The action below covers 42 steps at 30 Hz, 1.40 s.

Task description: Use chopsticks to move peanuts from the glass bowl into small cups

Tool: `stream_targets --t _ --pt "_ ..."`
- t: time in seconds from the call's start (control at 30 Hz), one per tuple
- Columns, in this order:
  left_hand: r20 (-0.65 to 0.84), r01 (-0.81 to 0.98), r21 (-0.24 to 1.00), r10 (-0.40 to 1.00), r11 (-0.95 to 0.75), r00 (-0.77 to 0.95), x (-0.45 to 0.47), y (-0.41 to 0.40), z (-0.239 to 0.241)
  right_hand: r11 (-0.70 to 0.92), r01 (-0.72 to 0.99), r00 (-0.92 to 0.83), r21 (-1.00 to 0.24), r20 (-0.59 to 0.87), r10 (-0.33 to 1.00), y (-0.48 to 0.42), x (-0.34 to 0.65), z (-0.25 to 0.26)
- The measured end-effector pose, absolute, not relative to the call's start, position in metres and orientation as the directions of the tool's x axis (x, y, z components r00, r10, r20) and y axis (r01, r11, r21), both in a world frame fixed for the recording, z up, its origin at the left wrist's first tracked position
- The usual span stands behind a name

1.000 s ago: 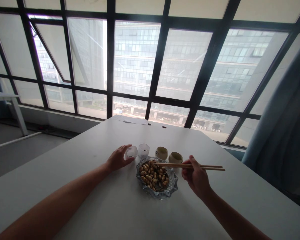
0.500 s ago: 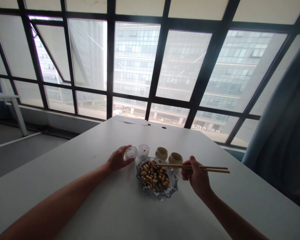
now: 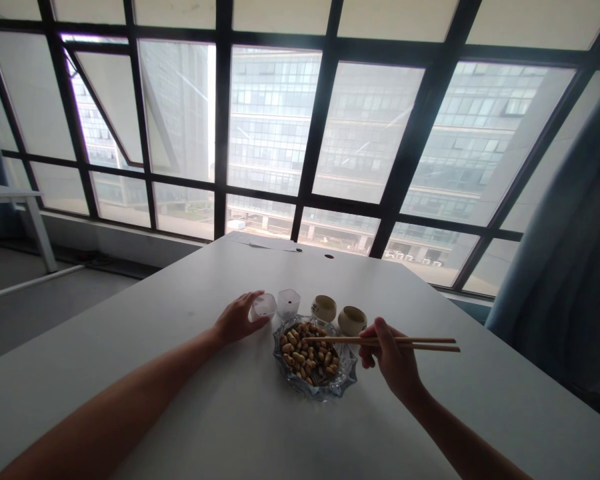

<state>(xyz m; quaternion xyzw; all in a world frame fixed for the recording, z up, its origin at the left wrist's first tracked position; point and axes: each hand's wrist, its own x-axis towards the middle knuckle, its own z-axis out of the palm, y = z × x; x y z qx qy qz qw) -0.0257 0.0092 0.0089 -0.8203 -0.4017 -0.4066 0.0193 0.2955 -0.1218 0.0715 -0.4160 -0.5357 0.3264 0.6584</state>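
Observation:
A cut-glass dish [image 3: 347, 373] full of peanuts [image 3: 307, 353] sits on the white table [image 3: 240, 413]. My right hand [image 3: 393, 363] is closed on a pair of wooden chopsticks [image 3: 420, 343], held level, their tips over the peanuts. My left hand [image 3: 235, 318] curls around a small clear plastic cup [image 3: 263, 307] left of the dish. A second clear cup [image 3: 288, 302] stands beside it, then two small ceramic tea cups [image 3: 324, 308] [image 3: 351, 319] behind the dish.
Sheets of paper [image 3: 263, 241] lie at the table's far edge, before a wall of dark-framed windows. A blue curtain [image 3: 565, 253] hangs at the right. Another white table [image 3: 10, 200] stands at the far left.
The chopsticks have dipped slightly and their tips have slid left over the peanuts. My left hand has stayed on the plastic cup.

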Motion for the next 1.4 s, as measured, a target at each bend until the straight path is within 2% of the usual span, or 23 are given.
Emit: stream_targets --t 0.3,0.53,0.77,1.03,1.17,1.27,1.4 --pt "0.687 0.670 0.303 0.642 -0.678 0.340 -0.025 0.010 0.008 0.371 -0.135 0.306 -0.919 0.318 0.898 -0.107 0.308 0.066" --pt "0.685 0.676 0.274 0.632 -0.684 0.362 -0.025 0.008 0.010 0.374 -0.106 0.293 -0.921 0.330 0.897 -0.105 0.309 0.062" --pt "0.727 0.629 0.184 0.536 -0.755 0.430 -0.025 0.005 0.014 0.365 -0.099 0.288 -0.926 0.325 0.901 -0.106 0.308 0.062" --pt "0.764 0.595 0.160 0.481 -0.788 0.430 -0.025 0.003 0.016 0.369 -0.082 0.274 -0.926 0.335 0.901 -0.109 0.304 0.063" --pt "0.708 0.688 0.191 0.584 -0.700 0.398 -0.023 0.002 0.015 0.367 -0.059 0.260 -0.929 0.340 0.904 -0.110 0.305 0.062" --pt "0.645 0.787 0.288 0.718 -0.546 0.262 -0.023 0.004 0.014 0.362 -0.050 0.254 -0.931 0.339 0.906 -0.110 0.305 0.062" --pt "0.471 0.847 0.413 0.874 -0.336 0.117 -0.029 0.008 0.020 0.371 -0.045 0.253 -0.927 0.349 0.902 -0.110 0.305 0.063"
